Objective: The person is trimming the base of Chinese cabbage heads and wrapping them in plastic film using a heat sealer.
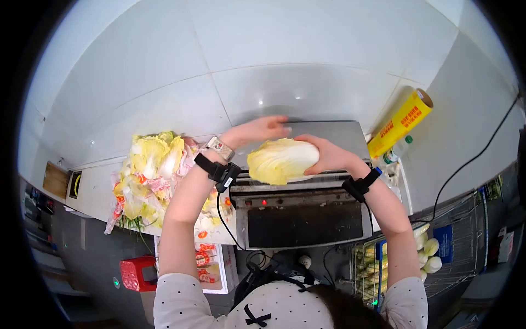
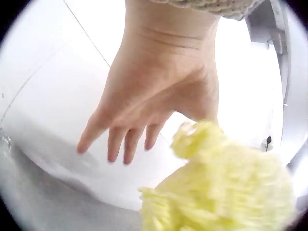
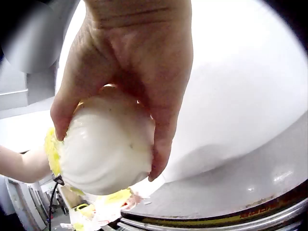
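Observation:
A napa cabbage (image 1: 282, 160), white at its base and yellow at its leafy end, is held above the wrapping machine (image 1: 301, 219). My right hand (image 1: 327, 155) grips it at the white base; in the right wrist view thumb and fingers spread round that cabbage base (image 3: 106, 144). My left hand (image 1: 262, 130) hovers behind the leafy end, over the machine's grey top plate (image 1: 334, 134). Its fingers are extended and apart, with nothing in the palm, as the left wrist view shows. Blurred yellow leaves (image 2: 226, 187) fill the lower part of that view.
Loose cabbage leaves (image 1: 153, 164) and printed wrapping heap on the counter at left. A yellow film roll box (image 1: 400, 123) and a bottle (image 1: 398, 149) stand at right. Below are a cart (image 1: 455, 257) with vegetables, a red stool (image 1: 137, 273) and a white box (image 1: 222, 274).

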A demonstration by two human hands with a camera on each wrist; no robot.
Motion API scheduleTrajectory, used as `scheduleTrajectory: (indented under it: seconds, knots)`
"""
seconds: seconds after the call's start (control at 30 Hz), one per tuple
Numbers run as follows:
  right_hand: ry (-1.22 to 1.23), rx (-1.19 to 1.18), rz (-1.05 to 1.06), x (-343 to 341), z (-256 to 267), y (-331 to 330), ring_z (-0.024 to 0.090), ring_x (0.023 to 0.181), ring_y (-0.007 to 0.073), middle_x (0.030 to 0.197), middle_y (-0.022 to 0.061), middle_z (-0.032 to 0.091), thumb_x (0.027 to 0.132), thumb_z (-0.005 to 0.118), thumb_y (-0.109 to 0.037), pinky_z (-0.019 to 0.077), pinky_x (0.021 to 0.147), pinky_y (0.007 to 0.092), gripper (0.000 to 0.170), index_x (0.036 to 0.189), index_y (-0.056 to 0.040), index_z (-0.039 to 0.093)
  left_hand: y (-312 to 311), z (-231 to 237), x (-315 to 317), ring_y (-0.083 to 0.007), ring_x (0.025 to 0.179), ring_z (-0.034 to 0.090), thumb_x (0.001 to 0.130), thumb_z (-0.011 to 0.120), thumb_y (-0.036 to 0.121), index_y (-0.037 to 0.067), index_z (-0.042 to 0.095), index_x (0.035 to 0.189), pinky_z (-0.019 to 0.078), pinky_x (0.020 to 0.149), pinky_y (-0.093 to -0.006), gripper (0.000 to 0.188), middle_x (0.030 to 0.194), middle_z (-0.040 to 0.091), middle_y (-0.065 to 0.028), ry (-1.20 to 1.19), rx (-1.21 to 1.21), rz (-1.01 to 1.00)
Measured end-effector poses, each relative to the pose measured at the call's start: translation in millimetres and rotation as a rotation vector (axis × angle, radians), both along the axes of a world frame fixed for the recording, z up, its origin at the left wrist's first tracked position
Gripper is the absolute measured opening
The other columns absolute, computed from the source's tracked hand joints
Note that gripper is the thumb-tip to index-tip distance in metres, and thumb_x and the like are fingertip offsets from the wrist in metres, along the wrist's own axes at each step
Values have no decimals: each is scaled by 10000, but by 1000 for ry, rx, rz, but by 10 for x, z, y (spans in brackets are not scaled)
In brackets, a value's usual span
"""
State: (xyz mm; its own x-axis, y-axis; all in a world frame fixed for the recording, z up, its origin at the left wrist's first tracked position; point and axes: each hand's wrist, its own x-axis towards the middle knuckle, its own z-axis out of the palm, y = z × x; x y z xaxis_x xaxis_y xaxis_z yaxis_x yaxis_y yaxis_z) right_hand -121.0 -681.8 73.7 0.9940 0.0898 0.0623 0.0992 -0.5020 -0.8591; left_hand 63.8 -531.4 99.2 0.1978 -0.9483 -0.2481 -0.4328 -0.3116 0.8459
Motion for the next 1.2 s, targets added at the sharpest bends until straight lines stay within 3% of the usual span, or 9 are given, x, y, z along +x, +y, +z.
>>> scheduleTrajectory:
  seconds: [0.1,0.2,0.3,0.53,0.63,0.73,0.83,1.03,1.2]
  knots:
    - [78,25,-135,268,-198,-201,486,1085,216,1177,137,511,567,749,-131,374,944,309,799,1266,-4,384,100,-158,370,-208,1192,422,849,545,337,74,383,1307,316,1001,-364,553,1232,507,-111,-213,-491,61]
    - [90,-33,-174,472,-394,-318,491,1085,228,1179,153,511,560,752,-162,380,940,307,815,1269,-3,382,164,-529,302,-227,1237,379,864,512,306,186,425,1294,257,1025,-474,455,1290,465,-45,-722,-458,-124]
    - [114,-84,-162,608,-581,-359,504,1076,251,1176,166,514,560,752,-185,391,933,315,813,1265,-6,389,113,-808,107,-237,1272,326,875,489,295,239,464,1257,201,1029,-549,386,1348,394,-17,-831,-466,-167]
    - [179,-148,-102,661,-762,-377,430,1161,304,1283,186,415,533,788,-293,346,981,347,905,1288,-33,362,65,-1077,101,-259,1171,408,804,578,196,216,492,1215,332,968,-402,421,1279,438,-40,-683,-499,-166]
    - [106,-718,-118,581,-577,-330,320,1251,313,1347,187,336,694,680,-427,254,1041,359,823,1326,-47,314,70,-1083,74,-244,1181,404,803,585,207,208,508,1188,294,1000,-440,393,1275,442,-42,-735,-499,-156]
    - [133,-288,-152,570,-678,-473,245,1297,299,1373,180,305,879,423,-466,177,1071,365,651,1354,-49,269,78,-978,18,-220,1189,400,802,590,208,194,519,1160,242,1026,-485,365,1254,460,-51,-799,-434,-131]
    - [51,-130,-93,539,-621,-586,245,1301,282,1384,165,296,953,219,-395,187,1068,360,544,1367,-43,243,5,-956,30,-213,1166,423,805,591,209,181,528,1129,217,1031,-507,332,1193,493,-51,-797,-410,-115]
    - [-29,52,-176,302,-616,-697,265,1294,234,1379,144,322,952,221,-425,183,1062,333,569,1346,-19,283,-38,-874,-42,-240,1129,455,794,603,201,154,549,1090,200,1044,-523,304,1158,507,-66,-641,-371,-21]
    - [-97,-41,-468,-135,-372,-537,485,1090,272,1139,161,529,896,464,-232,364,914,339,332,1135,-2,487,37,-805,-31,-266,1057,498,766,637,203,119,581,1036,266,1015,-479,289,1121,520,-86,-763,-520,88]
